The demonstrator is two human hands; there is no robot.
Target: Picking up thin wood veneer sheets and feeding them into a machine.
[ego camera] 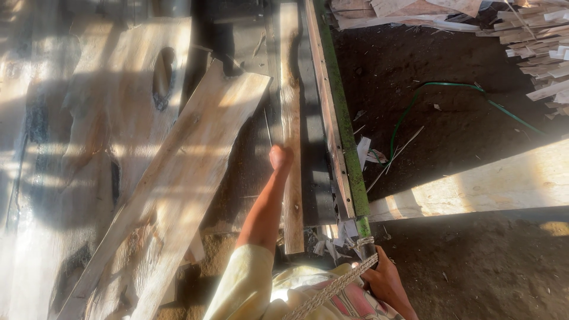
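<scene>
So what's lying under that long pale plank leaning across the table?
Under the long pale plank a broader, irregular slab shows at left, and the dark table surface at right. Whatever sits directly beneath the plank is covered. The left hand rests on a narrower strip beside it.

Left hand [280, 157] fingers hidden behind the plank [290, 130]; right hand [382, 275] fingers hidden behind the rope [332, 290]; woodpile [533, 35] far right cut off.

Narrow plank [290, 118]: pale tan, streaked grain, sunlit patches. Wide slanted board [178, 178]: cream to light brown, darker wavy grain low down. Rail [347, 136]: green, worn edge. Hose [438, 89]: green on dark brown earth [474, 261]. Sleeve [243, 284]: pale yellow. Garment [349, 302] below: pink and cream. Rope [338, 284]: beige, braided.
</scene>
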